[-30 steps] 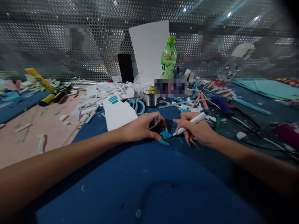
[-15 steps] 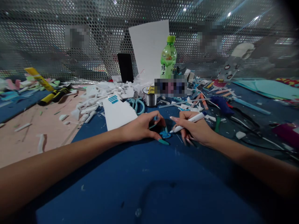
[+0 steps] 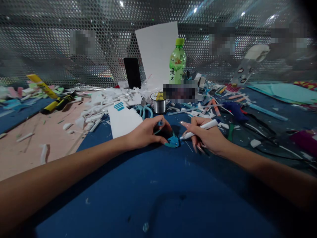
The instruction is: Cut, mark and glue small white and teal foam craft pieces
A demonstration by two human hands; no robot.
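My left hand [image 3: 152,132] is closed on a small blue piece [image 3: 174,141], pinched between thumb and fingertips just above the blue tabletop. What the piece is exactly I cannot make out. In my right hand [image 3: 206,135] is a white marker pen [image 3: 206,126], held in a writing grip with its tip pointing left, close beside the blue piece. Under my left wrist lies a white sheet [image 3: 123,122] with blue stripes [image 3: 119,106] on it. Light-blue-handled scissors [image 3: 146,111] rest just behind my left hand, next to a wire spool [image 3: 159,105].
White foam scraps [image 3: 109,99] are heaped behind the sheet. A green bottle [image 3: 177,62], a dark phone [image 3: 132,72] and a white board [image 3: 158,53] stand at the back. Right of my hand lie a blue glue gun [image 3: 232,110] and cables. Yellow-black cutters [image 3: 55,105] lie left.
The blue piece has turned and shifted slightly in my left fingers, showing more of its face. The pen tip now sits a little apart from it; my right hand has barely moved.
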